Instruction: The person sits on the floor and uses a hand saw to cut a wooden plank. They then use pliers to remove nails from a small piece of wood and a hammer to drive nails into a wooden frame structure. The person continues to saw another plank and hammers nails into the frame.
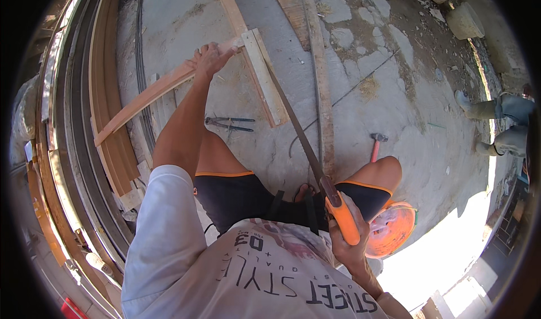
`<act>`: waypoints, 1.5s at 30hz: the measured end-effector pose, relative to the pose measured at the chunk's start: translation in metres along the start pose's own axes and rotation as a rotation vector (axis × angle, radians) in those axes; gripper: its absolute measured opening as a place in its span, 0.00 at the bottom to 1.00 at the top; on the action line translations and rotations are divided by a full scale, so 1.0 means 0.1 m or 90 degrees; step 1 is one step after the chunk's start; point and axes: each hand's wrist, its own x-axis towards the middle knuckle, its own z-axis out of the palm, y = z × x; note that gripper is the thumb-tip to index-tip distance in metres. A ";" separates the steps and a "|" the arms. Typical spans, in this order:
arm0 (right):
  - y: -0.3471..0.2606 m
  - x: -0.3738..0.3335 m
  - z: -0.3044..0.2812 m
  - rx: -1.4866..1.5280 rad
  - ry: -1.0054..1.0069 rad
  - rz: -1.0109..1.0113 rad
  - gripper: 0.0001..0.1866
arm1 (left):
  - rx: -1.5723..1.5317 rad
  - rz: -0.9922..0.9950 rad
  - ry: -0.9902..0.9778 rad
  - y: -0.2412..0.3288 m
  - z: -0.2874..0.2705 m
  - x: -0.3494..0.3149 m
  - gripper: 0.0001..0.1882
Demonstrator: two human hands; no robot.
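My right hand [350,246] is closed around the orange handle of a handsaw [300,131]. The long blade slants up and away to the left, its far end beside a short pale wooden block [264,74]. That block lies against a longer timber [230,5] on the ground. My left hand [207,61] grips a long reddish wooden board [147,95] near its far end, fingers bent over it and thumb pointing toward the block. This end meets the block; the other rests on stacked planks at the left. Whether the saw teeth touch wood, I cannot tell.
Pincers [230,123] with dark handles lie near my left knee, a hammer [377,144] beyond my right knee. An orange bucket [391,229] stands by my right thigh. Stacked planks [104,94] line the left. Another person's boots [479,108] are at right; a long timber [322,82] lies ahead.
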 end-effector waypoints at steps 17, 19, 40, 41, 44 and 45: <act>0.23 0.52 0.29 0.079 -0.055 0.047 0.29 | 0.016 -0.010 0.007 0.03 -0.09 -0.04 0.57; 0.25 1.21 0.67 0.128 -0.079 0.089 0.28 | 0.006 -0.009 0.013 0.01 -0.01 -0.01 0.57; -0.10 0.52 0.33 0.076 -0.083 0.083 0.29 | 0.035 -0.016 0.036 -0.07 -0.06 -0.03 0.55; -0.07 0.16 0.13 0.041 -0.073 0.071 0.30 | 0.045 -0.023 0.052 -0.07 -0.03 -0.07 0.54; -0.01 -0.08 -0.06 0.000 -0.071 0.063 0.31 | 0.054 -0.038 0.011 0.01 -0.10 -0.10 0.54; -0.01 -0.10 -0.05 -0.003 -0.064 0.064 0.31 | 0.056 -0.029 0.015 0.06 -0.11 -0.07 0.54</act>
